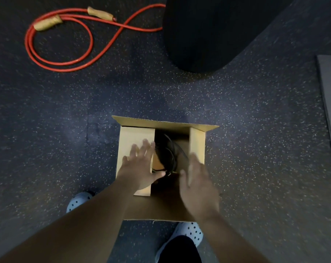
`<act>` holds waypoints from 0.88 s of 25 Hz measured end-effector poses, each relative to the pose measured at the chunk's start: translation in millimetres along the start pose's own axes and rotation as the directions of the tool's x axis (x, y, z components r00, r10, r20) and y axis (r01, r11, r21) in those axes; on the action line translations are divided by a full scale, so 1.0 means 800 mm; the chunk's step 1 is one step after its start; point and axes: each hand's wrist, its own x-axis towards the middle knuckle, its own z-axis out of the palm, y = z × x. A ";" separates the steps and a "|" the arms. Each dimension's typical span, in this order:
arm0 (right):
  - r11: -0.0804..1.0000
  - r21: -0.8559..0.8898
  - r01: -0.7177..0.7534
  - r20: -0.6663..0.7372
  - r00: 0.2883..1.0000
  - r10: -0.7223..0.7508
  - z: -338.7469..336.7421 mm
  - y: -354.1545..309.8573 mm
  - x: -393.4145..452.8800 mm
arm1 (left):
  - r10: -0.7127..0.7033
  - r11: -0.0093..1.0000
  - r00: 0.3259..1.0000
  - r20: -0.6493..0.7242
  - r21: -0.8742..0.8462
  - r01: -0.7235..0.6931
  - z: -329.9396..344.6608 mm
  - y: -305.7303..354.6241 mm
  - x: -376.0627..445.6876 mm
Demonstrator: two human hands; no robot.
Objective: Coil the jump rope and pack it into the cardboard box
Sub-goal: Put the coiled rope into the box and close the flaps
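— Where's the rope got to?

— A coil of thin black jump rope [169,154] is lying down inside the open brown cardboard box [197,147], visible through the gap between the two side flaps. Looks packed to me, though the bottom of the box is too dark to see how tidy the coil is.

— And the hands?

— Both over the box. The left hand [140,164] lies flat with fingers spread on the left side flap [134,137], pressing it down, thumb reaching toward the gap just above the coil. The right hand [196,179] is at the right side flap [198,141], fingers fairly straight; it's blurred, so I can't say if it touches the card. Neither hand has hold of anything.

— So they're closing it?

— That's my reading: coiling done, flaps being folded in. Next I'd expect the right flap to come down level, then the far flap [164,123] to fold over, with no loop of rope caught under an edge.

— What about that red one?

— A red jump rope with tan handles [60,42] lies loose on the speckled dark rubber floor [56,130], well beyond the box to the far left. A big black rounded shape [208,31] sits beyond the box too, and light perforated clogs [189,232] stand on its near side.
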 end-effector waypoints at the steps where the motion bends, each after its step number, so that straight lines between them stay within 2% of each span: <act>1: 0.996 -0.069 0.049 0.116 0.992 -0.040 0.015 -0.006 0.002 | 0.015 0.999 0.999 0.041 0.037 -0.016 0.000 -0.003 0.003; 3: 0.971 -0.215 0.102 0.300 0.953 -0.033 0.038 -0.007 0.019 | 0.054 0.993 0.994 0.090 0.104 -0.063 0.000 -0.011 0.011; 7: 0.895 -0.398 0.201 0.469 0.883 0.010 0.059 0.013 0.051 | 0.150 0.960 0.977 0.155 0.215 -0.181 0.005 -0.036 0.020; 10: 0.888 -0.362 0.283 0.567 0.823 -0.031 0.037 0.012 0.044 | 0.231 0.953 0.950 0.209 0.146 -0.264 -0.002 -0.045 -0.002; 12: 0.900 -0.246 0.360 0.685 0.721 -0.102 0.006 0.012 0.027 | 0.287 0.951 0.920 0.267 0.035 -0.307 -0.009 -0.047 -0.030; 13: 0.886 -0.207 0.416 0.754 0.644 -0.127 -0.009 0.012 0.016 | 0.314 0.944 0.892 0.325 -0.007 -0.330 -0.012 -0.049 -0.046; 14: 0.858 -0.187 0.478 0.808 0.572 -0.142 -0.021 0.013 0.005 | 0.338 0.933 0.851 0.403 -0.023 -0.360 -0.015 -0.051 -0.063; 15: 0.818 -0.185 0.545 0.830 0.532 -0.167 -0.026 0.017 -0.004 | 0.350 0.919 0.804 0.481 -0.009 -0.395 -0.014 -0.054 -0.076; 16: 0.772 -0.198 0.605 0.826 0.527 -0.201 -0.025 0.019 -0.012 | 0.348 0.903 0.772 0.532 0.030 -0.428 -0.011 -0.057 -0.084; 17: 0.734 -0.227 0.640 0.796 0.556 -0.239 -0.020 0.022 -0.013 | 0.340 0.891 0.772 0.537 0.079 -0.447 -0.008 -0.059 -0.088; 18: 0.719 -0.258 0.645 0.744 0.608 -0.278 -0.017 0.020 -0.008 | 0.336 0.887 0.808 0.484 0.126 -0.445 -0.007 -0.060 -0.086; 20: 0.739 -0.318 0.593 0.596 0.732 -0.331 -0.013 0.017 0.018 | 0.339 0.895 0.909 0.242 0.214 -0.391 -0.007 -0.062 -0.068; 22: 0.755 -0.401 0.519 0.445 0.830 -0.335 -0.006 0.017 0.053 | 0.369 0.866 0.929 -0.033 0.374 -0.331 -0.011 -0.062 -0.037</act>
